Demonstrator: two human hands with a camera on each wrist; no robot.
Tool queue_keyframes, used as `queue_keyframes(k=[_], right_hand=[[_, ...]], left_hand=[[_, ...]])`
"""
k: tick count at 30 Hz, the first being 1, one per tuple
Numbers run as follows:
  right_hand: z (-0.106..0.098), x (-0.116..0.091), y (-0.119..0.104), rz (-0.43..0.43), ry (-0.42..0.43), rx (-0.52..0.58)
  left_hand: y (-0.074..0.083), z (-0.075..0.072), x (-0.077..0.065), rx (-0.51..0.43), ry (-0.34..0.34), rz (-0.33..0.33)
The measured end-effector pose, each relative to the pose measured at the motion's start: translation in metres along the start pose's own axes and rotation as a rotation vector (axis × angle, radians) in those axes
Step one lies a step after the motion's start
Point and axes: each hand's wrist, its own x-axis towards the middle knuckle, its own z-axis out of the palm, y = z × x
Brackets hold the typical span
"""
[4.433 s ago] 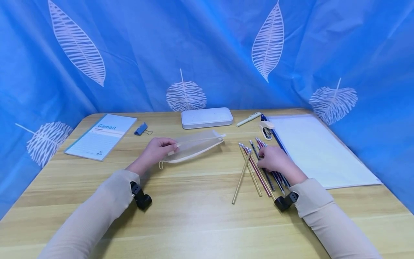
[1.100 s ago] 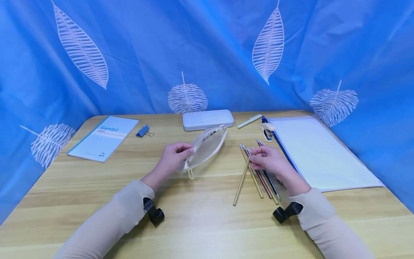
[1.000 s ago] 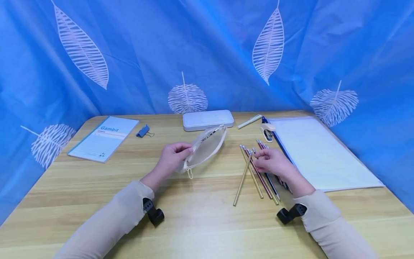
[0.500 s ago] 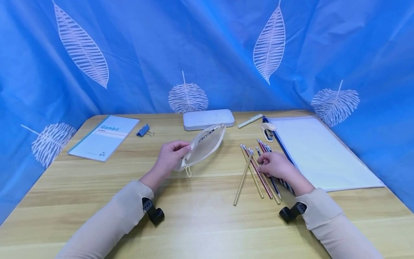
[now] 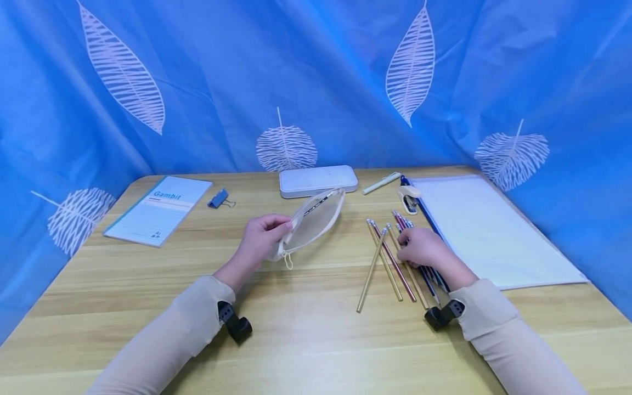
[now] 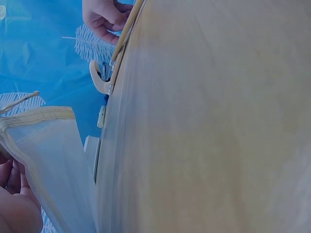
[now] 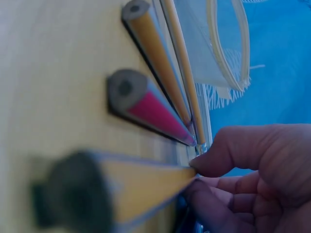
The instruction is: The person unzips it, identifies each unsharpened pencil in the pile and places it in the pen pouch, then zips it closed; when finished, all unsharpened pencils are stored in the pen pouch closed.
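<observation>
My left hand (image 5: 261, 238) pinches the near edge of a translucent mesh zip pouch (image 5: 316, 225), which gapes toward the right. One black patterned pencil (image 5: 316, 206) lies along the pouch's far side. In the left wrist view, the mesh pouch (image 6: 58, 160) stands beside the curled fingers. Over the pencils at right, my right hand (image 5: 424, 249) has thumb and fingertip on either side of a gold pencil (image 7: 141, 187). Left of it lie two more gold pencils (image 5: 370, 274) and a red pencil (image 5: 398, 269). Darker pencils (image 5: 432, 282) are partly hidden under the hand.
A white case (image 5: 318, 181) sits at the back, with a pale pen (image 5: 381, 183) and a small stapler (image 5: 409, 198) to its right. White paper (image 5: 494, 230) covers the right side. At left are a notebook (image 5: 158, 211) and a blue binder clip (image 5: 218, 198).
Since the earliest frame, the pouch has been turned and opened, and a black pencil has appeared in it. Over the last second, my right hand has shifted right and a gold pencil has moved slightly.
</observation>
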Motion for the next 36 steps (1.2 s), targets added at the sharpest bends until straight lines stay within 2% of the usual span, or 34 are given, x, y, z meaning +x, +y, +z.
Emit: queue_keyframes(k=[10,18,23,29,32,36], right_hand=[[-0.008,-0.004,0.007,0.011,0.048,0.306],[-0.014,-0.009,-0.006,-0.071,0.129,0.613],[-0.007,-0.005,-0.021,-0.097,0.179,0.857],[0.009,0.004,-0.048,-0.032,0.201,1.227],[0.019,0.01,-0.063,0.006,0.216,1.333],[0.031,0.018,-0.081,0.013,0.235,1.424]], left_hand=[[0.002,0.0,0.0,-0.013,-0.003,0.006],[0.002,0.002,-0.001,-0.008,-0.002,0.015],[0.0,0.006,-0.002,-0.015,-0.006,0.047],[-0.003,0.014,-0.006,-0.024,0.001,0.053],[-0.003,0.019,-0.009,-0.024,0.016,0.061],[-0.004,0.026,-0.014,-0.013,0.041,0.103]])
